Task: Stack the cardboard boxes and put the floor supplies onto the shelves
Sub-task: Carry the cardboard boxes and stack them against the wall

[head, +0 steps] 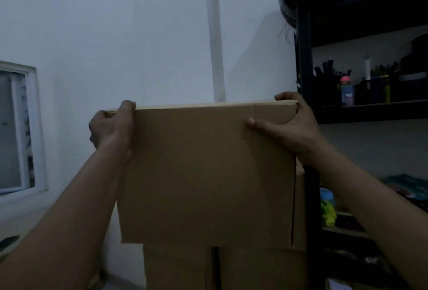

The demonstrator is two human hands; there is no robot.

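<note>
Both hands clamped on the top cardboard box, dead centre of the frame!

The left hand curls its fingers over the upper left corner. The right hand hooks the upper right corner, thumb flat on the front face, so both are gripping. The box's bottom edge meets the lower cardboard box at the bottom of the frame and overhangs it to the left. The black shelf unit stands just beside on the right, with pen holders on its middle shelf. There's a window at the left edge.
</note>
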